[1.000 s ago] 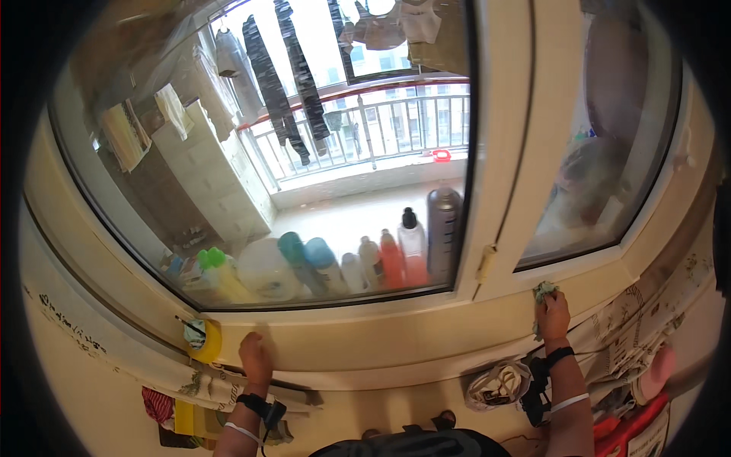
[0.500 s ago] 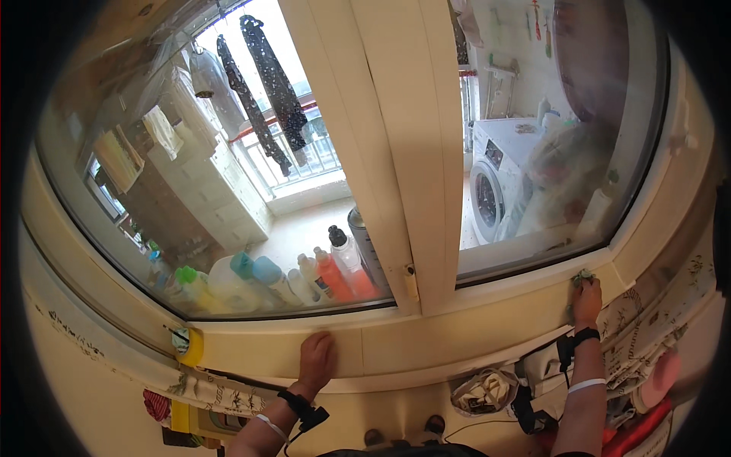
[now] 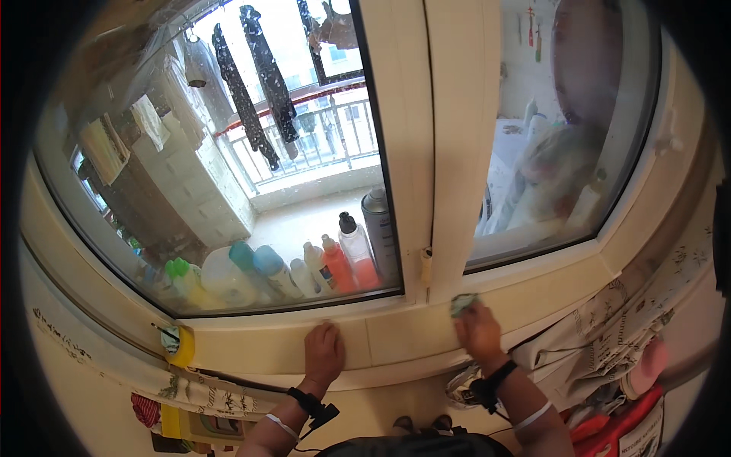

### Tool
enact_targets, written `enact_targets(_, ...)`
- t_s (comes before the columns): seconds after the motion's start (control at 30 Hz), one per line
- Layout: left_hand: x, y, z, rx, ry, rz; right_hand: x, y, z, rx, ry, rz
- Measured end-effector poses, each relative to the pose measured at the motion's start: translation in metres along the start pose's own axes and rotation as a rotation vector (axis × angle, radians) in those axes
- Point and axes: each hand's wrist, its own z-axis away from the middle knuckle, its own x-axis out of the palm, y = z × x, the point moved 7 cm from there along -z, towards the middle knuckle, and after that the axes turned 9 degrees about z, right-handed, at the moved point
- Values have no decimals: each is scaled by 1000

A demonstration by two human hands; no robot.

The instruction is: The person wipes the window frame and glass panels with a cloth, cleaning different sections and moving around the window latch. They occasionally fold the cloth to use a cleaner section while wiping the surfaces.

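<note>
My right hand point(image 3: 480, 333) grips a small crumpled grey-green cloth point(image 3: 464, 305), pressed on the cream windowsill point(image 3: 415, 335) just below the upright between the two panes. On the same sill, left of the seam between its slabs, rests my left hand point(image 3: 325, 354). Its fingers are curled in and nothing shows in them. Both wrists wear a black band and a white one.
A yellow cup-like holder point(image 3: 181, 349) stands at the sill's left end. Several bottles, among them a pink one point(image 3: 339, 266), line up behind the glass. A patterned curtain point(image 3: 586, 335) hangs along the sill's right front. A red bag point(image 3: 620, 426) lies below it.
My right hand has slid left along the sill with the cloth, from the right end to near the middle. My left hand has stayed near its place. The view has shifted slightly.
</note>
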Motion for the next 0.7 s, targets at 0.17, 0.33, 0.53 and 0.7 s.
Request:
enact_targets(0.17, 2, -6, 5, 28, 33, -12, -7, 15, -2, -16, -50, -88)
enact_targets(0.33, 7, -5, -8, -89, -46, -3, -42, 150, -4, 184, 86, 153)
enact_targets(0.53, 43, 43, -26, -107, 80, -24, -85, 264, -13, 268, 112, 245)
enact_targets(0.7, 62, 41, -20, -209, 120, -88, -102, 319, -16, 313, 96, 238)
